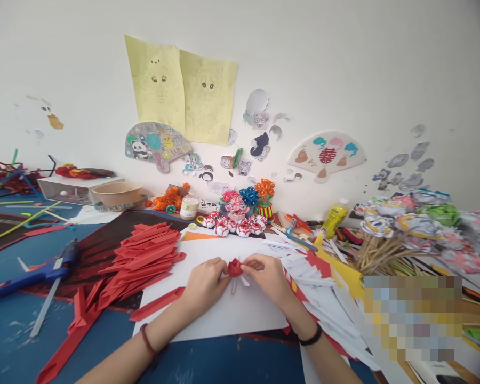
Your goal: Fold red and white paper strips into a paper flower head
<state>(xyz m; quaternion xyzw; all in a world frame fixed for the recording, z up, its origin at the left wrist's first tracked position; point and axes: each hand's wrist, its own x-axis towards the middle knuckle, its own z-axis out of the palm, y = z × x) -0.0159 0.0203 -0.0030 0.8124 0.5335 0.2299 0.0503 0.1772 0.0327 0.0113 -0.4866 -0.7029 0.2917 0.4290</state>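
Note:
Between my two hands is a small red folded-paper flower (235, 268), with white paper strips (245, 280) poking out beneath it. My left hand (208, 278) pinches the flower's left side, and the fingertips of my right hand (267, 275) close on its right side. Under both hands lies a white paper sheet (208, 320). A heap of red folded paper strips (144, 261) spreads to the left of the sheet. To the right are many white paper strips (324, 298). Finished red-and-white flowers (244, 227) sit in a row behind the sheet.
A blue glue gun (56, 269) lies at left on the blue table (104, 352). Behind stand a beige bowl (117, 193), a white jar (189, 207) and a yellow bottle (336, 218). Paper flowers on sticks (384, 229) crowd the right side. Drawings (208, 101) hang on the wall.

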